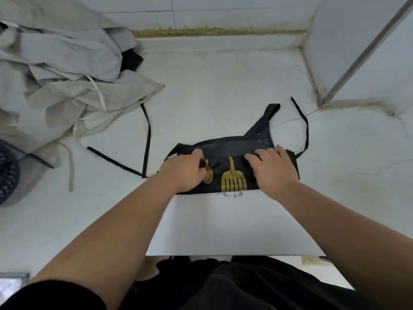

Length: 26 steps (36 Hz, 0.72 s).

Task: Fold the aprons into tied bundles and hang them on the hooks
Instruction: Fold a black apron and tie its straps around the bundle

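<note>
A person in dark clothing at six o'clock reaches both bare forearms forward over a white board (pixel 223 224) lying on the pale floor (pixel 223 81). At the board's far edge sits the black apron (pixel 232 153), folded into a flat band, its gold utensil print (pixel 233 181) facing up. The left hand (pixel 182 173) has its fingers curled and grips a fold at the apron's nine o'clock end. The right hand (pixel 271 170) lies with straight, spread fingers pressing the cloth at its three o'clock end. A neck loop (pixel 267 117) sticks out at the apron's one o'clock, a thin tie (pixel 306 130) curves away at two o'clock, and another black strap (pixel 147 139) trails on the floor at ten o'clock. Farther off at ten o'clock, a heap of grey aprons (pixel 67 81) lies crumpled against the tiled wall (pixel 223 10), with a dark round mesh object (pixel 7 175) at the frame's nine o'clock edge
</note>
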Each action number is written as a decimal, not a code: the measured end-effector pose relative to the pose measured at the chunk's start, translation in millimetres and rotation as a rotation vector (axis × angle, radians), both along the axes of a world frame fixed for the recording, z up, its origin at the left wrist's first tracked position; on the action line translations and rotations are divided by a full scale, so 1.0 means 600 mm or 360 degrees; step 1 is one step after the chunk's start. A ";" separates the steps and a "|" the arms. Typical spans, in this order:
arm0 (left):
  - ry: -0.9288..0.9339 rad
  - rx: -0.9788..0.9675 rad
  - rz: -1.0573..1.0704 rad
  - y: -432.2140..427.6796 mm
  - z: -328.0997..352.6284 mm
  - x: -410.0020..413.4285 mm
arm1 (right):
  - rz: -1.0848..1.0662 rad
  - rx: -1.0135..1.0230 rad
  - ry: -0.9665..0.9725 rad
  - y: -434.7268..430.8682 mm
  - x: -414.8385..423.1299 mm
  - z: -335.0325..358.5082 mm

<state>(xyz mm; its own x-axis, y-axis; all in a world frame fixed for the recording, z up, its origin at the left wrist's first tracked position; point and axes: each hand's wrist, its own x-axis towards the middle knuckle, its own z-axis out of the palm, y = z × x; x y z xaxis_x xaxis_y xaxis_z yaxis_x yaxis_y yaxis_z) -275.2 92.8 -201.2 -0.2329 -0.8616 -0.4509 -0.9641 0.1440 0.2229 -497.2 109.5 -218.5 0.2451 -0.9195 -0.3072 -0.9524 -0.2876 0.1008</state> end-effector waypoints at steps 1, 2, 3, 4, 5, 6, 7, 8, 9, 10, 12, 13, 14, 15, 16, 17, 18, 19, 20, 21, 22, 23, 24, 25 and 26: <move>0.0056 0.0068 0.0060 -0.002 0.001 0.006 | -0.0019 0.0032 -0.0025 0.003 -0.003 -0.004; 0.0116 0.0139 0.0116 -0.003 0.003 0.012 | -0.0052 0.0068 -0.0078 0.005 -0.006 -0.006; 0.0168 0.0202 0.0156 -0.005 0.006 0.017 | -0.0081 0.0110 -0.0137 0.006 -0.010 -0.006; 0.0195 0.0264 0.0185 -0.006 0.008 0.021 | -0.0087 0.0160 -0.0177 0.006 -0.012 -0.006; 0.0205 0.0313 0.0205 -0.007 0.010 0.022 | -0.0080 0.0211 -0.0187 0.007 -0.013 -0.005; 0.0191 0.0341 0.0217 -0.007 0.011 0.022 | -0.0070 0.0251 -0.0178 0.008 -0.014 -0.004; 0.0160 0.0340 0.0223 -0.010 0.009 0.023 | -0.0060 0.0273 -0.0167 0.007 -0.014 -0.004; 0.0100 0.0313 0.0218 -0.012 0.004 0.023 | -0.0055 0.0284 -0.0163 0.008 -0.012 -0.002; 0.0027 0.0260 0.0202 -0.013 -0.001 0.023 | -0.0068 0.0284 -0.0184 0.008 -0.010 0.000; -0.0036 0.0170 0.0203 -0.012 -0.006 0.023 | -0.0106 0.0269 -0.0239 0.007 -0.007 0.003; -0.0004 -0.0026 0.0308 -0.007 -0.013 0.024 | -0.0274 0.0203 -0.0436 0.002 -0.003 0.013; 0.0061 -0.0094 0.0422 -0.002 -0.012 0.025 | -0.0386 0.0170 -0.0552 -0.002 -0.002 0.018; 0.0116 -0.0151 0.0555 0.003 -0.010 0.026 | -0.0490 0.0156 -0.0641 -0.005 -0.002 0.021; 0.0127 -0.0213 0.0662 0.007 -0.008 0.028 | -0.0561 0.0161 -0.0676 -0.009 -0.002 0.024; 0.0100 -0.0273 0.0749 0.009 -0.006 0.030 | -0.0605 0.0177 -0.0668 -0.012 -0.001 0.025; 0.0049 -0.0301 0.0827 0.008 -0.005 0.033 | -0.0645 0.0188 -0.0664 -0.016 0.000 0.024; -0.0015 -0.0292 0.0880 0.007 -0.003 0.035 | -0.0703 0.0176 -0.0687 -0.020 0.001 0.024; -0.0087 -0.0237 0.0903 0.004 -0.002 0.036 | -0.0780 0.0148 -0.0741 -0.024 0.003 0.025; -0.0138 -0.0177 0.0904 0.001 0.001 0.037 | -0.0868 0.0106 -0.0822 -0.029 0.006 0.026; -0.0154 -0.0138 0.0910 -0.003 0.003 0.037 | -0.0956 0.0071 -0.0911 -0.036 0.008 0.027; -0.0157 -0.0123 0.0924 -0.007 0.006 0.035 | -0.1034 0.0063 -0.0985 -0.043 0.009 0.029; -0.0150 -0.0120 0.0937 -0.012 0.008 0.035 | -0.1088 0.0084 -0.1030 -0.049 0.010 0.031; -0.0138 -0.0129 0.0940 -0.019 0.010 0.034 | -0.1115 0.0127 -0.1042 -0.058 0.011 0.033; -0.0128 -0.0116 0.0934 -0.025 0.009 0.033 | -0.1121 0.0176 -0.1040 -0.065 0.012 0.035; -0.0130 -0.0085 0.0925 -0.031 0.008 0.032 | -0.1114 0.0220 -0.1042 -0.071 0.013 0.037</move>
